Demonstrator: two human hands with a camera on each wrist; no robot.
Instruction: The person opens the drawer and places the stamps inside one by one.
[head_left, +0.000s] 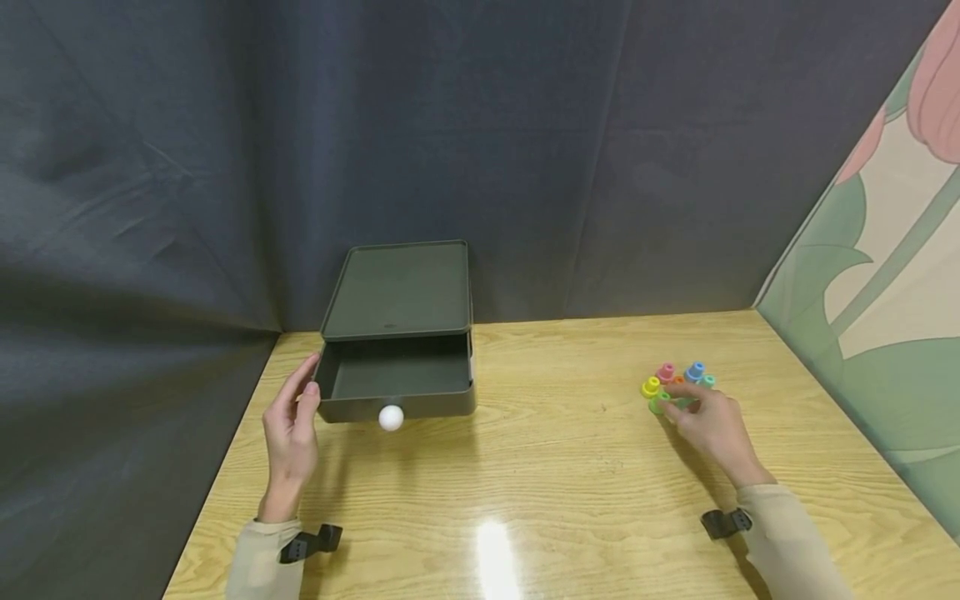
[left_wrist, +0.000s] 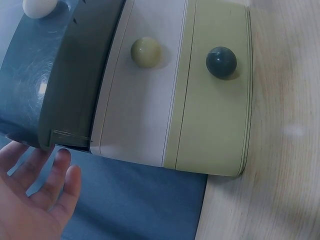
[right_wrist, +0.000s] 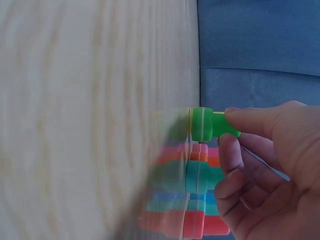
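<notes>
A dark green drawer with a white ball knob stands pulled out at the top of a small drawer cabinet. My left hand is at the drawer's left side, fingers extended, fingertips at its edge; the left wrist view does not settle whether all of them touch. On the right, my right hand pinches the narrow handle of a small green stamp-like piece between thumb and fingers. Its wide base is at the tabletop. Beside it stand similar pieces: yellow, pink, blue, and several others partly hidden by the hand.
Below the dark drawer are a pale drawer with a yellowish knob and a yellow-green drawer with a dark knob, both closed. A dark curtain hangs behind the wooden table. A flower-patterned panel borders the right.
</notes>
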